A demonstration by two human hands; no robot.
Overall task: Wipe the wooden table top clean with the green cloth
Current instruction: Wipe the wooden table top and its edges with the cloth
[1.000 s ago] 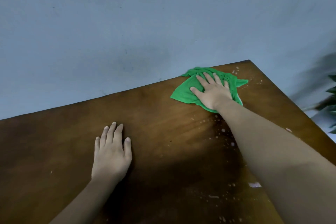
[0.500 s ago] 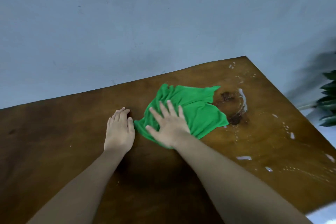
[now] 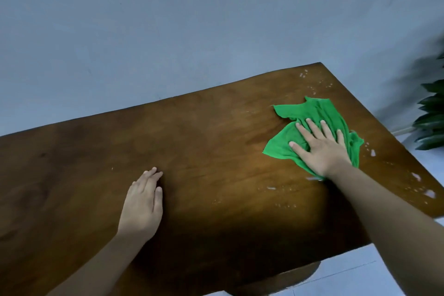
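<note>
The green cloth lies crumpled on the right part of the wooden table top. My right hand presses flat on the cloth, fingers spread, covering its near half. My left hand rests palm down on the bare wood at centre left, fingers together, holding nothing. White specks and wet droplets are scattered near the far right corner and along the right edge around the cloth.
A pale blue wall stands right behind the table's far edge. A dark green plant is beyond the right edge. Light floor shows under the near right corner.
My right hand has swept the cloth from beside my left hand at the table's middle back out to the right side. My left hand stays flat on the wood.
</note>
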